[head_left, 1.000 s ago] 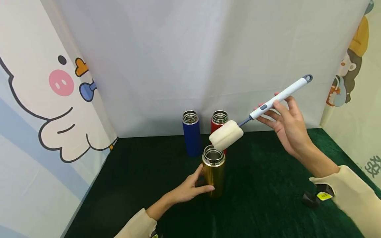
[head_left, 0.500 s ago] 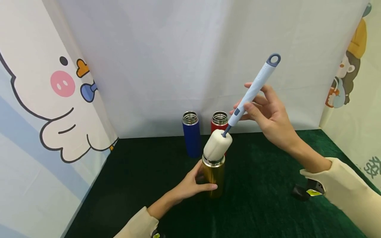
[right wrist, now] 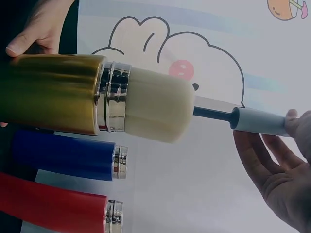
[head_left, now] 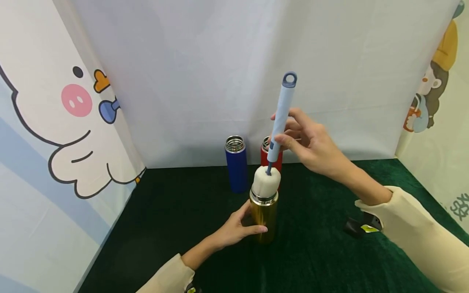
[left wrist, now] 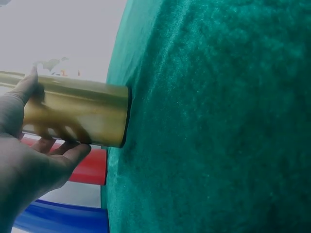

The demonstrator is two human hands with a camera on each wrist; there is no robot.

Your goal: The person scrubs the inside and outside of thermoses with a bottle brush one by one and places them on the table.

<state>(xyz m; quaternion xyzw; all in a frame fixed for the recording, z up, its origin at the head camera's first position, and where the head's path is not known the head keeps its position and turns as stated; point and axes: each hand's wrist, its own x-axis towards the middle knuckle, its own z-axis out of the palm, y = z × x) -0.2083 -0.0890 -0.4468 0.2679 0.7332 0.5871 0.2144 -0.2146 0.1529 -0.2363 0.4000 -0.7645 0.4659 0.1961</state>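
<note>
A gold bottle stands upright on the dark green cloth, its steel mouth uncapped. My left hand grips it around the lower body, thumb on the near side. A bottle brush with a pale blue handle is pinched near the handle's lower end by my right hand. Its white sponge head sits partly inside the gold bottle's mouth, with the upper part still showing; the right wrist view shows the sponge head meeting the steel rim. The brush stands nearly upright, leaning slightly right.
Behind the gold bottle stand a blue bottle and a red bottle, the latter partly hidden by my right hand and the brush. Both are uncapped. A white curtain hangs behind the green cloth.
My right hand has swung left and turned the brush from a slant to nearly upright. The sponge has gone from above the gold bottle into its mouth. My left hand keeps its grip.
</note>
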